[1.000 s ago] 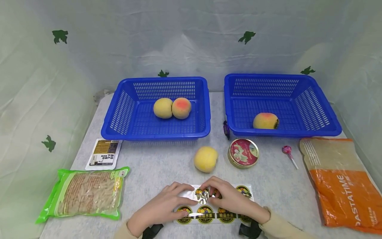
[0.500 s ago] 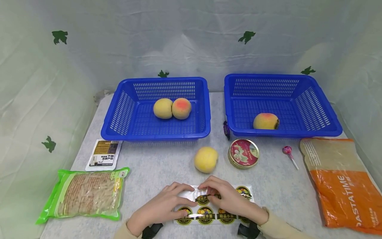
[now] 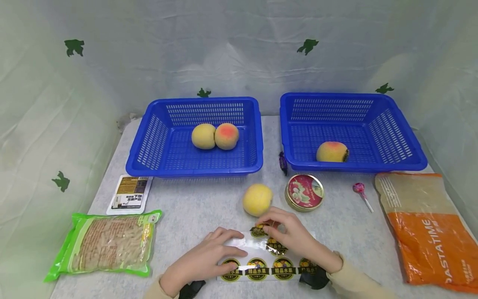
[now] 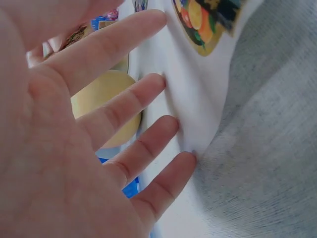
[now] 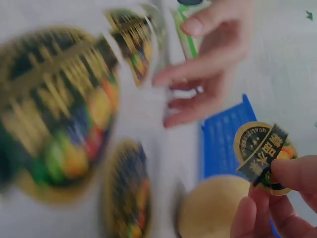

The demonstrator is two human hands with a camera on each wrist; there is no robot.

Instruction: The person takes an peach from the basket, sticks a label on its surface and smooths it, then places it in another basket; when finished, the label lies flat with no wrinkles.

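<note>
Left hand [image 3: 207,255] rests, fingers apart, on the near sticker sheet [image 3: 257,252], apparently steadying it, while right hand [image 3: 289,232] pinches a round fruit sticker [image 3: 258,231] by one edge, likely sparing its sticky back, just near of the yellow peach [image 3: 257,199].

The right hand [image 5: 286,214] pinches one round sticker [image 5: 257,148] near a yellow fruit [image 5: 210,208]. The left hand [image 5: 218,57] is beside the blurred sticker sheet [image 5: 138,111].
</note>
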